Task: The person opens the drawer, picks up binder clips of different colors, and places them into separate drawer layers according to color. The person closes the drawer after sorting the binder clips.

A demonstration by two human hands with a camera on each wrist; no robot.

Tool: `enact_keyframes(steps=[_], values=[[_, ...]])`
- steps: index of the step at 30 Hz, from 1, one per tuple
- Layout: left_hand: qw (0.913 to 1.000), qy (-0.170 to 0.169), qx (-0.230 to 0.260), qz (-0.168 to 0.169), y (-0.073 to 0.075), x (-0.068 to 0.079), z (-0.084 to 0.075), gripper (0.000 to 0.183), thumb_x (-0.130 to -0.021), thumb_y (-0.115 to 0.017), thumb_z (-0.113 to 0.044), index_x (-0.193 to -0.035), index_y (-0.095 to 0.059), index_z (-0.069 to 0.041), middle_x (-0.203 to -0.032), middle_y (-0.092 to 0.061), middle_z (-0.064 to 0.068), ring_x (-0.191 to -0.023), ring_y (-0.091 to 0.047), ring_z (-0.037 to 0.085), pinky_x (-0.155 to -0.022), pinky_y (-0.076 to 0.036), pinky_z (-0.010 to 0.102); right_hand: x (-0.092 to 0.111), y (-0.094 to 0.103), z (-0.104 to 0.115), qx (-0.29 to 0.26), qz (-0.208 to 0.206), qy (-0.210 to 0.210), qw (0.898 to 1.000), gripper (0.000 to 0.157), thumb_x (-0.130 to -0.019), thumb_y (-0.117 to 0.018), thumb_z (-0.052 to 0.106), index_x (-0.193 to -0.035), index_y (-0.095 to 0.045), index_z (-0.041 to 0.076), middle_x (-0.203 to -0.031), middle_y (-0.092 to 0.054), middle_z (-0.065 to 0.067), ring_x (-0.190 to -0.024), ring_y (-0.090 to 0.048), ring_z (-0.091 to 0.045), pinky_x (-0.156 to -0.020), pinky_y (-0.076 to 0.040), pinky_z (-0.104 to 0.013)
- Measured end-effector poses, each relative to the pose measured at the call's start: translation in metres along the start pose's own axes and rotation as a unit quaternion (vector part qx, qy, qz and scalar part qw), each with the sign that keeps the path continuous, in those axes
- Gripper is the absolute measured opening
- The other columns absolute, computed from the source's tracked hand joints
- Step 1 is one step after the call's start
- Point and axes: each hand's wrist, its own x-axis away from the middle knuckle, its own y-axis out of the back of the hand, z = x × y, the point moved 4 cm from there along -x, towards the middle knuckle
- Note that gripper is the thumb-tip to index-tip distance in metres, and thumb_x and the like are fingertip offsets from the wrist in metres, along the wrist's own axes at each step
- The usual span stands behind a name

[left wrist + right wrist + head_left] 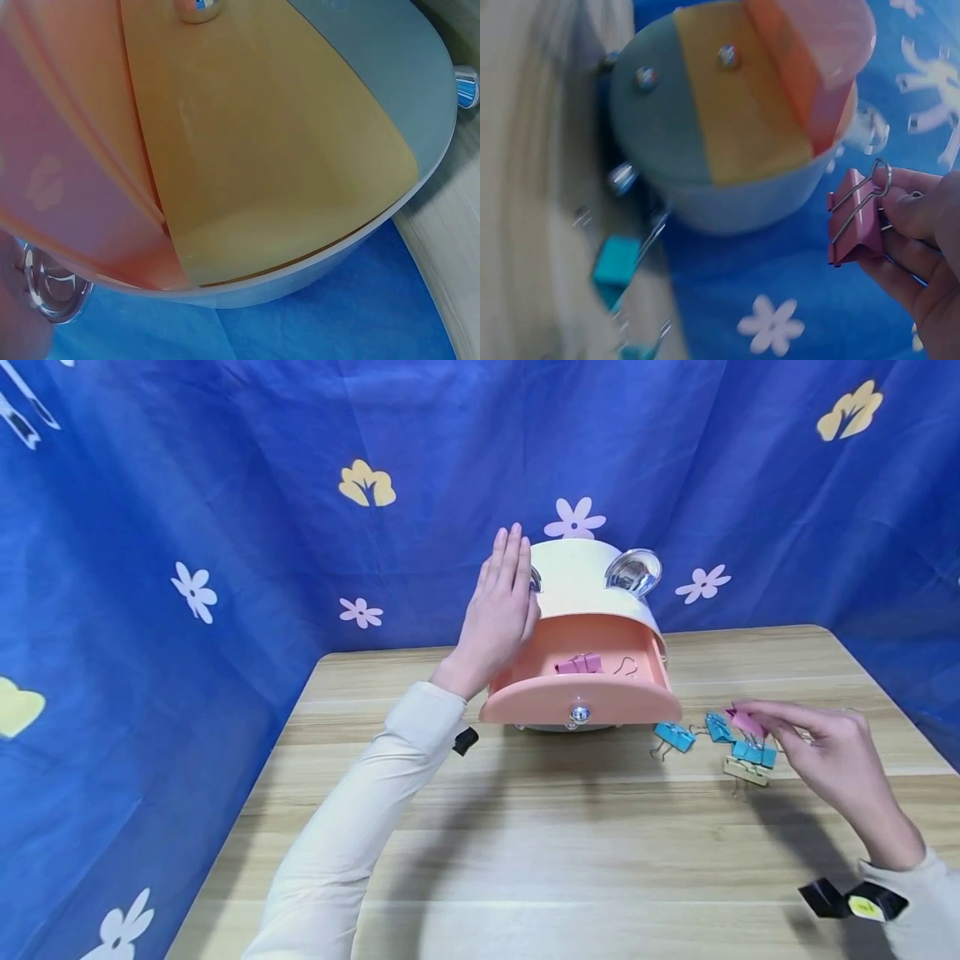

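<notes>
In the right wrist view my right hand (pixel 922 240) pinches a pink binder clip (pixel 855 217) by its wire handles. The head view shows that hand (pixel 832 756) above several blue binder clips (pixel 753 753) and a yellow binder clip (pixel 746 771) on the table. My left hand (pixel 498 606) lies with straight fingers along the left side of a white rounded drawer box (pixel 573 577). Its pink top drawer (pixel 581 700) is pulled out. Inside lies a pink binder clip (pixel 579 663), and a wire handle shows beside it.
Below the top drawer are a yellow drawer front (pixel 739 105) and a grey-green one (pixel 656 105) with silver knobs. A silver ear-shaped piece (pixel 634 572) sticks out of the box. Behind the wooden table (pixel 600 860) hangs a blue patterned cloth (pixel 450 443).
</notes>
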Motion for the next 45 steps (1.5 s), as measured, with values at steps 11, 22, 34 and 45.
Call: enact_keyframes(steps=[11, 22, 34, 45], values=[[1.0, 0.007, -0.005, -0.004, -0.001, 0.0, -0.001, 0.059, -0.101, -0.037, -0.017, -0.15, -0.016, 0.008, -0.159, -0.008, 0.021, -0.147, -0.001, 0.032, -0.118, -0.009, 0.04, -0.065, -0.013, 0.044, -0.068, -0.015, 0.055, 0.996, 0.038, -0.075, -0.066, -0.022, -0.102, -0.076, 0.003, -0.096, -0.073, -0.012, -0.09, -0.064, 0.007, -0.064, -0.042, -0.007], [0.9999, 0.005, -0.011, -0.004, 0.001, 0.0, -0.001, 0.06, -0.101, -0.038, -0.017, -0.15, -0.016, 0.008, -0.159, -0.009, 0.021, -0.147, -0.002, 0.032, -0.118, -0.01, 0.04, -0.101, -0.039, 0.066, -0.128, 0.028, 0.112, 0.985, 0.044, -0.074, -0.058, -0.029, -0.103, -0.075, 0.0, -0.098, -0.073, -0.011, -0.093, -0.066, 0.003, -0.079, -0.05, -0.012], [0.9997, 0.01, -0.022, 0.001, 0.002, 0.001, -0.003, 0.06, -0.101, -0.036, -0.018, -0.151, -0.015, 0.007, -0.159, -0.008, 0.02, -0.148, -0.001, 0.031, -0.118, -0.01, 0.039, -0.129, -0.068, 0.082, -0.11, 0.064, 0.154, 0.98, 0.04, -0.074, -0.066, -0.023, -0.102, -0.076, 0.003, -0.095, -0.074, -0.008, -0.091, -0.071, -0.02, -0.085, -0.045, -0.009], [0.9996, 0.012, -0.027, -0.001, 0.001, 0.0, -0.003, 0.059, -0.101, -0.037, -0.019, -0.15, -0.016, 0.007, -0.159, -0.009, 0.02, -0.147, -0.002, 0.031, -0.118, -0.013, 0.041, -0.139, -0.093, 0.075, -0.105, 0.135, 0.146, 0.974, 0.033, -0.074, -0.068, -0.021, -0.098, -0.075, 0.0, -0.089, -0.074, -0.008, -0.08, -0.07, -0.02, -0.075, -0.053, -0.019]])
